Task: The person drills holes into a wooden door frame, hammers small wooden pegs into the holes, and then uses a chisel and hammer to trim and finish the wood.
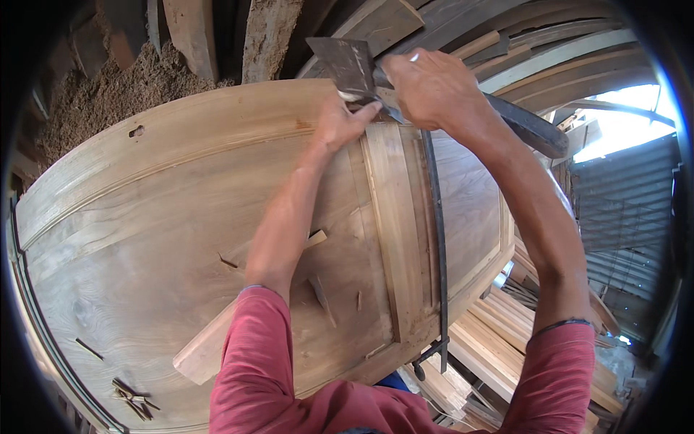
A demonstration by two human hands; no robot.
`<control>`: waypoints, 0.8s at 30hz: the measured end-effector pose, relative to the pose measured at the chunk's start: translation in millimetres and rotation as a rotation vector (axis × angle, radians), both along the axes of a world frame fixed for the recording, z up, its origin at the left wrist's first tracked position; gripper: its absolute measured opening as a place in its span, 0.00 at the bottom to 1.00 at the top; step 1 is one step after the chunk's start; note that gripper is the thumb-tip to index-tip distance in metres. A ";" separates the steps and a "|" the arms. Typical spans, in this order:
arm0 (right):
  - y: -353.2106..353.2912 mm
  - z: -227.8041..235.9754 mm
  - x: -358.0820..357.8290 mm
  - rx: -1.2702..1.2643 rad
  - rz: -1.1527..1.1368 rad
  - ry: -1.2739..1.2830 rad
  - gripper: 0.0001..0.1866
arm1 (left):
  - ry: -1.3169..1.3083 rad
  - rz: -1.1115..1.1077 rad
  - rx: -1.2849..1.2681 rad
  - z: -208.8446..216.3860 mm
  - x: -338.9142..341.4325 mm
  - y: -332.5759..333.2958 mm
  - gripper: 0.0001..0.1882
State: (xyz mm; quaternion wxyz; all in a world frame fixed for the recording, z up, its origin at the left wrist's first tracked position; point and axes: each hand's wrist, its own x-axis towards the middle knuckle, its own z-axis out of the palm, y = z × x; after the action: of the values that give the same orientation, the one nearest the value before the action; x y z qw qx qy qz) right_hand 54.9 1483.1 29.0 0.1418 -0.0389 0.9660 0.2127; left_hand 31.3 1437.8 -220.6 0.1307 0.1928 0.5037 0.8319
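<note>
My right hand (437, 90) is closed round the handle of a hatchet (345, 64), whose dark, flared blade points to the far left. The long handle runs back under my right forearm. Just below the hatchet head, my left hand (343, 123) is closed with thumb and fingers pinched at the far edge of a panelled wooden door (188, 202). What that hand grips is too hidden to name. A small shiny edge shows between the two hands. A dark metal bar clamp (437, 217) crosses the door to the right of my left hand.
Wood slivers (132, 399) and a flat wood offcut (206, 347) lie on the door. Sawdust (108, 108) is heaped beyond its far left edge. Boards (571, 65) are stacked at the far right, with more lumber (491, 340) at the near right. Corrugated metal sheeting (625, 210) stands farther right.
</note>
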 end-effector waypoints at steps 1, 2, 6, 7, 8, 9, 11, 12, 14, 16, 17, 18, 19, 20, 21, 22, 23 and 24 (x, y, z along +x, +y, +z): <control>0.5 -3.8 -2.5 0.047 -0.074 -0.104 0.18 | 0.000 0.003 0.019 -6.0 1.3 3.3 0.13; 8.7 -11.4 1.9 0.047 -0.070 -0.113 0.18 | -0.015 -0.006 0.052 -2.3 4.0 1.1 0.16; 68.0 -55.4 59.7 -0.416 -0.158 0.305 0.21 | -0.170 0.149 0.056 10.5 -15.5 -22.9 0.15; 78.0 -74.7 70.8 -0.638 -0.233 0.466 0.23 | -0.176 0.209 0.142 4.2 -28.0 -30.5 0.14; 88.3 -93.9 81.8 -0.638 -0.232 0.470 0.23 | -0.184 0.266 0.234 -2.6 -38.4 -37.0 0.13; 99.4 -117.9 91.3 -0.649 -0.354 0.539 0.24 | -0.192 0.238 0.292 -4.7 -46.7 -50.5 0.11; 112.7 -161.7 106.8 -0.655 -0.492 0.605 0.26 | -0.182 0.279 0.372 -2.3 -53.5 -60.4 0.10; 113.6 -183.0 108.6 -0.542 -0.607 0.561 0.26 | -0.176 0.297 0.447 2.2 -54.2 -58.9 0.11; 113.9 -195.4 103.9 -0.448 -0.715 0.515 0.26 | -0.197 0.333 0.464 14.1 -56.7 -65.9 0.12; 118.6 -199.1 105.0 -0.430 -0.790 0.233 0.24 | -0.225 0.325 0.523 24.2 -49.4 -66.3 0.10; 117.3 -202.8 107.1 -0.441 -0.791 0.230 0.24 | -0.185 0.330 0.481 27.9 -48.5 -67.5 0.10; 114.4 -207.2 110.2 -0.465 -0.788 0.280 0.27 | -0.145 0.334 0.440 30.6 -46.3 -67.2 0.10; 112.6 -207.7 111.8 -0.476 -0.785 0.341 0.30 | -0.141 0.327 0.446 31.9 -46.4 -66.5 0.10; 106.0 -201.6 111.7 -0.492 -0.782 0.405 0.33 | -0.042 0.335 0.359 35.2 -46.2 -69.0 0.09; 97.1 -196.1 113.1 -0.461 -0.835 0.290 0.29 | 0.058 0.344 0.273 39.5 -44.4 -69.7 0.08; 99.5 -188.0 118.1 -0.465 -0.841 0.309 0.29 | 0.073 0.332 0.279 51.2 -38.5 -66.8 0.08; 102.9 -181.8 122.8 -0.508 -0.829 0.222 0.29 | 0.215 0.361 0.142 61.8 -29.5 -65.4 0.08; 105.4 -175.7 129.2 -0.552 -0.813 0.134 0.30 | 0.357 0.391 0.004 71.4 -21.8 -64.5 0.08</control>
State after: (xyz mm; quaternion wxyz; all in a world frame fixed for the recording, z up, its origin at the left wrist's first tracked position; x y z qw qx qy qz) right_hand 184.1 1588.4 -146.7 0.1351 0.3185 0.9303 -0.1215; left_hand 9.4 1373.3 -149.2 -0.1238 0.2358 0.5446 0.7953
